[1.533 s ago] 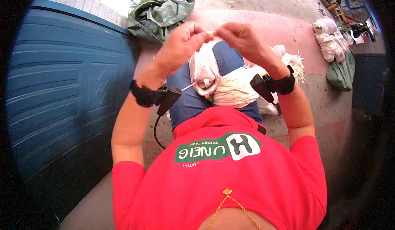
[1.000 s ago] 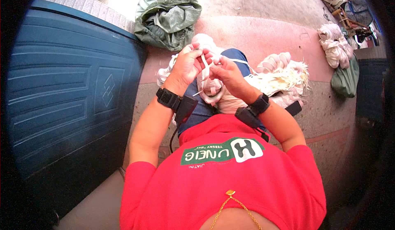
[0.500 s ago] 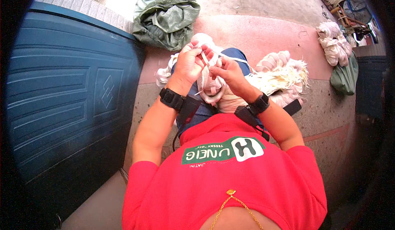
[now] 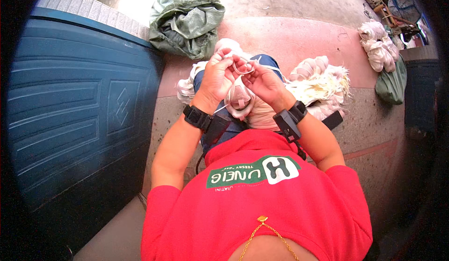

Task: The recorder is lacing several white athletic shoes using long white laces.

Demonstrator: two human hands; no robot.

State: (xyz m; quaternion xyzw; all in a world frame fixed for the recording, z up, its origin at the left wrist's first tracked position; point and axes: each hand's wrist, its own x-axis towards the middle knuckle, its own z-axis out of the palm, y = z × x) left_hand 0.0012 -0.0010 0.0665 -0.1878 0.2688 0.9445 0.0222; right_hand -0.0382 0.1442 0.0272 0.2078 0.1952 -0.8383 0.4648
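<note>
A pale pinkish-white sneaker rests on my lap between my knees, its heel end toward me. Above it, my left hand pinches a white shoelace between thumb and fingers. My right hand grips the same lace a little to the right, with its fingertips close to the left ones. The lace curves in a small loop between both hands. Part of the shoe's front is hidden behind my fingers. A loose lace end hangs beside the shoe on the left.
To my right lie more pale shoes and a bundle of cream strands. A crumpled green sack sits ahead. Shoes rest above a green bag at far right. A blue panelled door stands left.
My right hand has turned, its fingers now pointing up toward the left hand. The lace between my hands has gone from a straight strand to a curved loop.
</note>
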